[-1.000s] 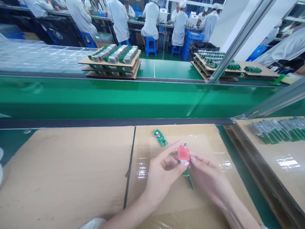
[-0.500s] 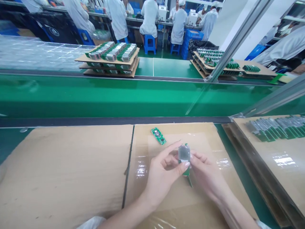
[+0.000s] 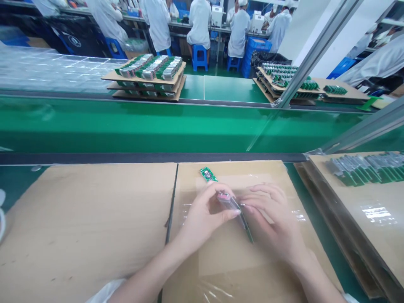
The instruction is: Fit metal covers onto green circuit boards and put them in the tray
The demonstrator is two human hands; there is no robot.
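Note:
My left hand (image 3: 202,214) and my right hand (image 3: 269,219) together hold a small module (image 3: 232,205): a little display panel on a narrow green circuit board, tilted almost edge-on to me, low over the cardboard sheet (image 3: 233,261). My left thumb and fingers pinch its near and far ends. The fingers of my right hand rest along its right side. A second green circuit board (image 3: 207,174) lies flat on the cardboard just beyond my left fingertips.
A larger cardboard sheet (image 3: 85,223) lies to the left. A green conveyor belt (image 3: 142,126) runs across beyond it. Cardboard trays of boards stand at the right (image 3: 366,170) and on the far table (image 3: 148,73). People in white coats sit at the back.
The module was held upright with its screen facing me, pink and then grey. It is now tipped down flat and moved left and lower, with both hands closer over it.

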